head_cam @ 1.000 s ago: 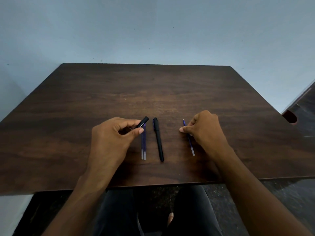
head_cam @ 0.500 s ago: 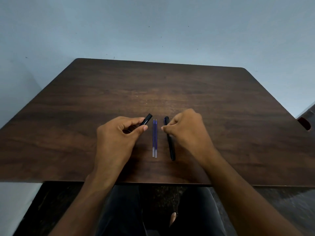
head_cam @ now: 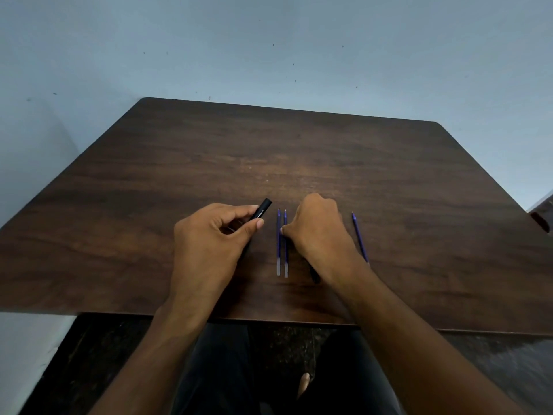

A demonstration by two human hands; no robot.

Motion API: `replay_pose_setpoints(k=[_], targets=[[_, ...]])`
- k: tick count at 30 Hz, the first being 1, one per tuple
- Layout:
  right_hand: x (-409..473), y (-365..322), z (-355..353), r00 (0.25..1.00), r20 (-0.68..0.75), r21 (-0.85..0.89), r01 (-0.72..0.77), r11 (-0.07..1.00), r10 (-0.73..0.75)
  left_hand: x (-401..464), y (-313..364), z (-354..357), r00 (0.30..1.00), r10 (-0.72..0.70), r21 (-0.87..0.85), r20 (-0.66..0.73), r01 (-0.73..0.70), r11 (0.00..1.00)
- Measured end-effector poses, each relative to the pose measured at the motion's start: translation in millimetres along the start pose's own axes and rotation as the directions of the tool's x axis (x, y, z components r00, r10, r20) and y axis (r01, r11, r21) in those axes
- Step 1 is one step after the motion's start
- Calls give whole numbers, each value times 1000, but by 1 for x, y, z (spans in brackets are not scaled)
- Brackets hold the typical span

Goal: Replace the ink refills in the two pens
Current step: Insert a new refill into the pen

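Gripping a black pen (head_cam: 263,208) in curled fingers, the left hand (head_cam: 209,241) sits near the table's (head_cam: 149,181) front edge. Just right, two refills (head_cam: 282,244) lie side by side, long axes front-to-back. The right hand's (head_cam: 320,232) curled fingertips touch them; whether it pinches one, I cannot tell. A third refill (head_cam: 360,238) lies further right.

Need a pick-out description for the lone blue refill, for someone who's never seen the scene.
Start at the dark wooden table and find the right hand near its front edge. Just right of that hand lies the lone refill, thin, blue and slightly slanted. The other two refills lie paired left of the hand.
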State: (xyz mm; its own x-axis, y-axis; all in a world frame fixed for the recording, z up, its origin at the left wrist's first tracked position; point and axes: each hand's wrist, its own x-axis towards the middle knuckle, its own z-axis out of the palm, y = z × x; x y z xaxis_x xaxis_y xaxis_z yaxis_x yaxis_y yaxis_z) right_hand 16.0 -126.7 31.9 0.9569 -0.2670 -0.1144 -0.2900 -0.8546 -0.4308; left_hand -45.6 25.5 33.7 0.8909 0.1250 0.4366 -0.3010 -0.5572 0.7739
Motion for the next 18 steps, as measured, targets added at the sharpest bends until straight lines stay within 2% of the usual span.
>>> replay_pose_setpoints(k=[4, 10, 18], targets=[[-4, -1, 1, 998, -9, -41, 56, 998, -57, 0, -2, 1, 1000, -4, -13, -3, 4, 1000], [-7, -19, -15, 985, 169, -156, 46, 987, -19, 0, -5, 1, 999, -29, -9, 18, 29, 1000], [-10, -25, -18, 981, 175, -183, 111, 977, -79, 0, -2, 1, 999, -30, -10, 19, 30, 999]])
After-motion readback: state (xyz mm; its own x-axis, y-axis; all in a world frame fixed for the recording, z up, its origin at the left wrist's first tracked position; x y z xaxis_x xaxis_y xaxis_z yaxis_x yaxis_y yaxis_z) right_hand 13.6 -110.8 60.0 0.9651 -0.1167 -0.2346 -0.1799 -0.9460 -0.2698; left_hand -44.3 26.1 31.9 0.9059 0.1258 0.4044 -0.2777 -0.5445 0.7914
